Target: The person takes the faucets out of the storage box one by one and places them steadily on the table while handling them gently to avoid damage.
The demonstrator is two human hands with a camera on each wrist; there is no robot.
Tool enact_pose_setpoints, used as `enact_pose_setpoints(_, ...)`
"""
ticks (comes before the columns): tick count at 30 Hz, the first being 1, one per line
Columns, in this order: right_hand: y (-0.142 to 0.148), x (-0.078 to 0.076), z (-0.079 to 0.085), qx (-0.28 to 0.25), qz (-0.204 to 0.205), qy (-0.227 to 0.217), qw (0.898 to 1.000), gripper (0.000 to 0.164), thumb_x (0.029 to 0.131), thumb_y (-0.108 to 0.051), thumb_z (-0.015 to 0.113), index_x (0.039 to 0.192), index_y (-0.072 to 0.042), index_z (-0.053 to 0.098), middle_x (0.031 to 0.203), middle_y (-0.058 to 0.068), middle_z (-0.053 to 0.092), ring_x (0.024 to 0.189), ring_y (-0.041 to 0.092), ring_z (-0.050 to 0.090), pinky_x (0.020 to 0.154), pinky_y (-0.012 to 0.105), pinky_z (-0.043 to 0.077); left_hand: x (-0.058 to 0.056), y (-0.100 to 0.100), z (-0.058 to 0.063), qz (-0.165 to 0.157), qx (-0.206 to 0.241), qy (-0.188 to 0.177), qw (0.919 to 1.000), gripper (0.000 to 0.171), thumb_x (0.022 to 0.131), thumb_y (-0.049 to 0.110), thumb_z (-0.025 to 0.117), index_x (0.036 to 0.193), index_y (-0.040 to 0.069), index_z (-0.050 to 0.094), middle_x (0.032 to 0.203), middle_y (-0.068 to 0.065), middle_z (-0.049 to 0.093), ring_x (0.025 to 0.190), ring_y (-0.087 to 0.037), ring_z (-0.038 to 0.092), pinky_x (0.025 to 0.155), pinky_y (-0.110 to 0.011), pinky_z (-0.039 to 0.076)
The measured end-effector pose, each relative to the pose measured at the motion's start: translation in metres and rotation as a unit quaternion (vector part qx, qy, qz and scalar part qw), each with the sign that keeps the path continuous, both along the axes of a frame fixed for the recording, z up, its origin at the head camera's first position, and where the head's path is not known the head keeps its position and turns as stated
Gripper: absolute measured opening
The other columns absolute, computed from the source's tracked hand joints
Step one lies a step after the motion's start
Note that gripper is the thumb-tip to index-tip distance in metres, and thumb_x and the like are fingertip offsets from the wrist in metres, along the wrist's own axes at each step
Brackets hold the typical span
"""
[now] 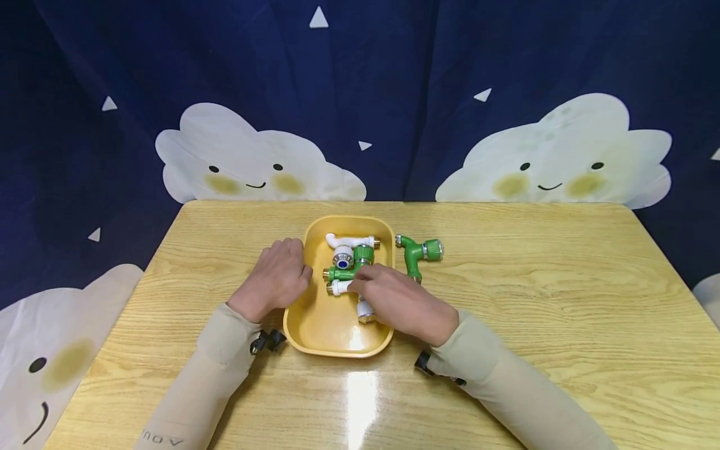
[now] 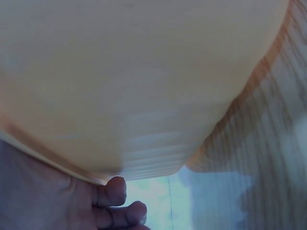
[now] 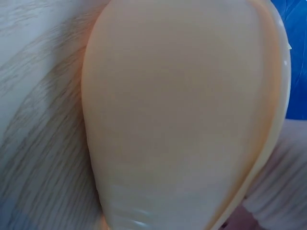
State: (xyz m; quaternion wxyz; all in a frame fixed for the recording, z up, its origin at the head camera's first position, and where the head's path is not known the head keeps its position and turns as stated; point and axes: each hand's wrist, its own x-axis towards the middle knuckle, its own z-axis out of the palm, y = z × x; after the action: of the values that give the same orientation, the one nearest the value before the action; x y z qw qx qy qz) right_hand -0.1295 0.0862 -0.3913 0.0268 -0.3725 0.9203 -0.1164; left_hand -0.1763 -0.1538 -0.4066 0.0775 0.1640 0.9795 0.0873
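A yellow plastic basin (image 1: 337, 347) stands on the wooden table. My left hand (image 1: 279, 274) grips its left rim; in the left wrist view the curled fingers (image 2: 115, 191) show under the rim, outside the wall. Inside the basin, my right hand (image 1: 396, 299) holds a white tap (image 1: 340, 287) whose spout end and ribbed knob stick out past the fingers, the middle hidden by the hand. Beside it lie a green tap (image 1: 344, 273) with a green knob and, at the far side, another white tap (image 1: 353, 241). The right wrist view shows mostly the basin's outer wall (image 3: 177, 105).
Another green tap (image 1: 415, 252) lies on the table (image 1: 534, 312), just right of the basin. A dark blue curtain (image 1: 394, 75) with cloud faces hangs behind the table's far edge. Small black devices (image 1: 269, 341) are at both wrists.
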Motion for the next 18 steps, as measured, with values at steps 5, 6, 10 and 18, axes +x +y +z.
enact_pose_setpoints(5, -0.0003, -0.0003, -0.0012, 0.002, 0.001, 0.005, 1.0, 0.034, 0.092, 0.008, 0.063, 0.116, -0.011, 0.076, 0.115, 0.009, 0.07, 0.107, 0.025, 0.069, 0.094, 0.037, 0.058, -0.0009, -0.0001, 0.0, 0.001, 0.001, 0.001, 1.0, 0.023, 0.1, 0.022, 0.042, 0.102, 0.0, 0.047, 0.092, -0.012, 0.047, 0.087, -0.03, 0.045, 0.077, -0.038, 0.035)
enact_pose_setpoints(6, -0.0004, -0.0004, -0.0011, 0.001, 0.001, 0.006, 1.0, 0.033, 0.092, 0.008, 0.063, 0.116, -0.011, 0.076, 0.115, 0.009, 0.071, 0.107, 0.025, 0.069, 0.094, 0.037, 0.058, -0.0012, -0.0002, -0.0001, 0.001, 0.002, 0.002, 1.0, 0.023, 0.099, 0.021, 0.042, 0.102, 0.0, 0.047, 0.092, -0.012, 0.047, 0.087, -0.03, 0.045, 0.077, -0.038, 0.036)
enact_pose_setpoints(10, -0.0007, -0.0004, -0.0006, 0.0, 0.004, 0.01, 1.0, 0.031, 0.094, 0.006, 0.062, 0.115, -0.012, 0.077, 0.113, 0.008, 0.071, 0.106, 0.024, 0.069, 0.093, 0.037, 0.058, -0.0013, 0.0001, 0.0005, 0.003, 0.003, 0.0, 1.0, 0.022, 0.099, 0.021, 0.042, 0.102, 0.0, 0.047, 0.092, -0.012, 0.047, 0.087, -0.03, 0.045, 0.077, -0.038, 0.035)
enact_pose_setpoints(18, -0.0022, 0.0, -0.0007, 0.002, 0.005, 0.009, 1.0, 0.024, 0.096, 0.001, 0.063, 0.109, -0.013, 0.078, 0.111, 0.007, 0.073, 0.103, 0.024, 0.07, 0.09, 0.037, 0.059, 0.0002, 0.0, 0.001, 0.005, 0.007, -0.008, 0.9999, 0.023, 0.1, 0.021, 0.042, 0.104, 0.0, 0.047, 0.094, -0.012, 0.047, 0.088, -0.029, 0.044, 0.078, -0.037, 0.035)
